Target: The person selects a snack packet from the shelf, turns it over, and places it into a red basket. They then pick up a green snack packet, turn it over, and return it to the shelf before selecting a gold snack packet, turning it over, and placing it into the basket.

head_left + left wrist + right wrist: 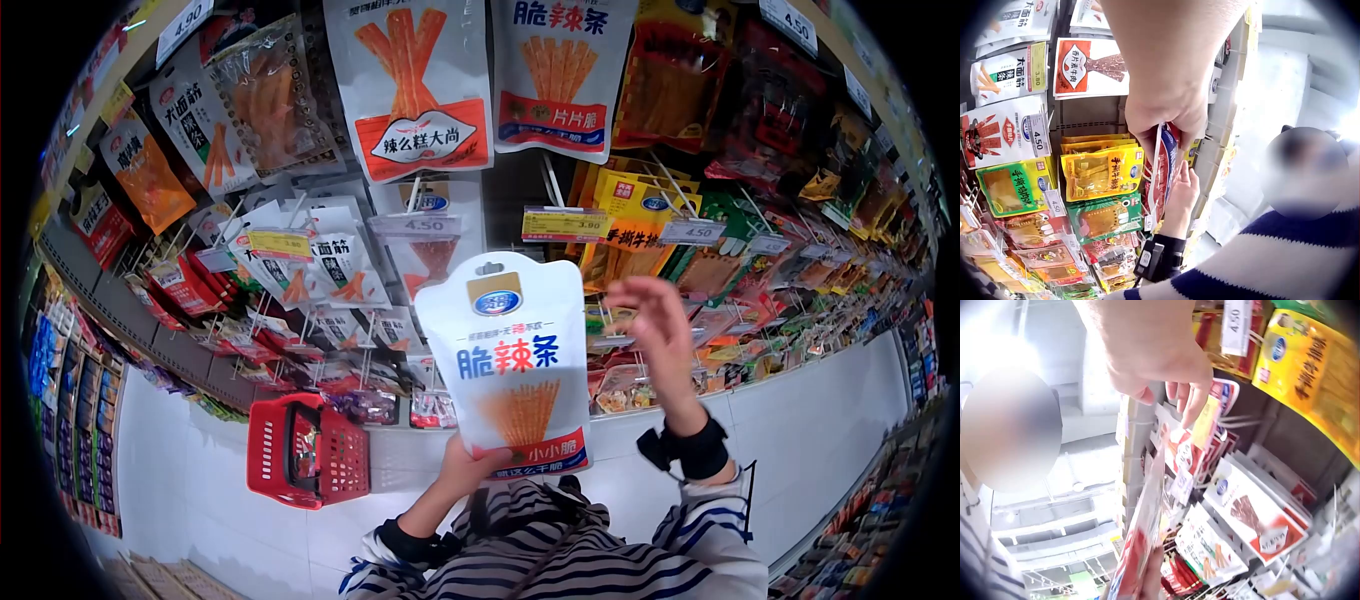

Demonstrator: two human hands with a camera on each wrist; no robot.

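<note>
In the head view a white snack bag (515,350) with a picture of orange sticks stands upright in front of the shelf. The left hand (468,470) grips its lower left edge, thumb on the front. To the right of the bag, the right hand (655,325) hangs in the air, fingers loosely bent, touching nothing. The left wrist view shows the bag (1163,169) edge-on in the left hand (1169,115), with the right hand (1182,194) beyond it. In the right wrist view the right hand (1163,369) is above the bag (1141,531), apart from it.
Hanging snack packs fill the rack ahead, among them a yellow pack (640,215) and a large white pack (410,90). Price tags (565,223) stick out on hooks. A red basket (345,465) stands on the floor at the lower left.
</note>
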